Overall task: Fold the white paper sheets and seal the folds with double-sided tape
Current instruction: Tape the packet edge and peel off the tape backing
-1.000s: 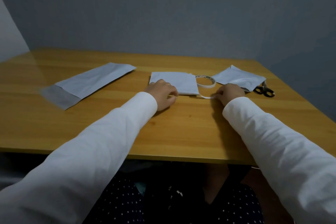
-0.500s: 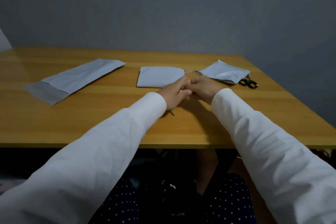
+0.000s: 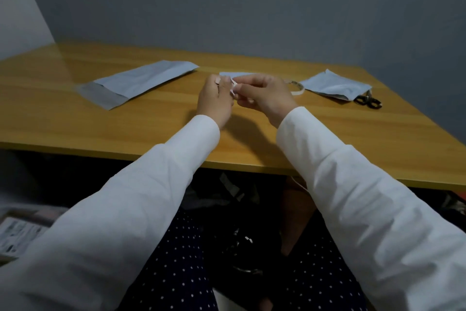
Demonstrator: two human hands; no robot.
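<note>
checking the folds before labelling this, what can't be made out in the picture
- Middle folded white paper sheet: head view, mostly hidden behind both hands; only its far edge shows.
- Small white tape strip: pinched between left hand and right hand; too small to tell liner from tape.
- Black-handled scissors: blades hidden under the right crumpled paper sheet.

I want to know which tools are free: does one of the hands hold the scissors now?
No, the scissors lie on the table at the far right, while both hands, left and right, pinch a small white strip.

Three white paper sheets, one tape roll, one pair of scissors, two hands
</note>
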